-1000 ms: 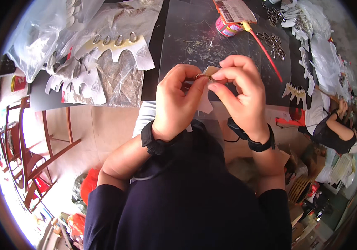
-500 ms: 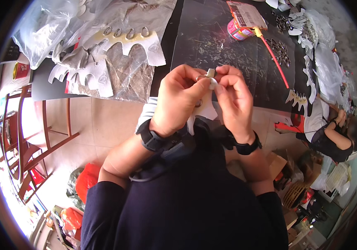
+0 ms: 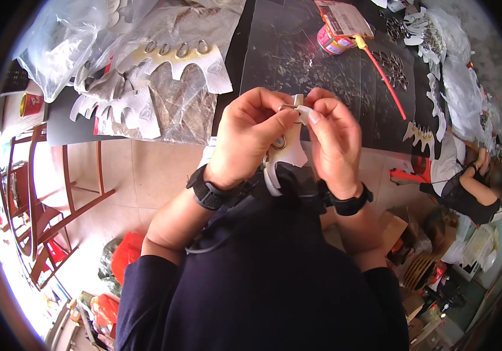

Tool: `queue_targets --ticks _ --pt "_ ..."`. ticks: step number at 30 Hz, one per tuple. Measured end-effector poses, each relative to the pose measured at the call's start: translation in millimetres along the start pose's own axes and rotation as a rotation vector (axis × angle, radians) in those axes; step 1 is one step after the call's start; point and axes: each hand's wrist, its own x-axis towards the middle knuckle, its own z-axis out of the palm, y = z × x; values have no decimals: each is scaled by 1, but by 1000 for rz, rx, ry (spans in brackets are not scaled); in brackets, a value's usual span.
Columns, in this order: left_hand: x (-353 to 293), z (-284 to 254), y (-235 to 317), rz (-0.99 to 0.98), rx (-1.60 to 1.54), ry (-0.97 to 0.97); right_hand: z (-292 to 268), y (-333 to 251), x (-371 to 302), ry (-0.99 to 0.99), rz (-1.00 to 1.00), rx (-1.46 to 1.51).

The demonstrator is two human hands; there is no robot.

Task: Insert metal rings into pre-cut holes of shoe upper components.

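Over the table's near edge, my left hand point(image 3: 242, 131) is closed, thumb and forefinger pinching an oval metal ring point(image 3: 287, 107) against a pale tab. My right hand point(image 3: 337, 140) is closed too, its thumb and fingers gripping the white tab end point(image 3: 304, 114) beside the ring. Below the fingers hangs the rest of the off-white scalloped piece point(image 3: 292, 153), yellowish in places, with another metal ring point(image 3: 279, 142) on it. My left fingers partly cover the piece. A similar scalloped piece point(image 3: 214, 69) with several rings along its far edge lies on the table to the left.
A pink tin point(image 3: 330, 42) with a card on top and a red-handled brush point(image 3: 386, 82) stand at the back. Loose metal rings point(image 3: 390, 69) lie to the right. Plastic bags point(image 3: 57, 52) cover the far left. Another person point(image 3: 467, 184) sits at right; a wooden chair point(image 3: 66, 187) stands left.
My right hand has moved slightly right, and its thumb now presses on the tab end, which points more to the right. More of the hanging piece and its lower ring shows.
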Motion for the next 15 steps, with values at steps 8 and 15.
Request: queue_targets --ticks 8,15 --pt "-1 0 -1 86 310 77 3 -15 1 17 -258 -258" --pt "-1 7 -2 217 532 77 -3 -28 7 -116 -380 -867"
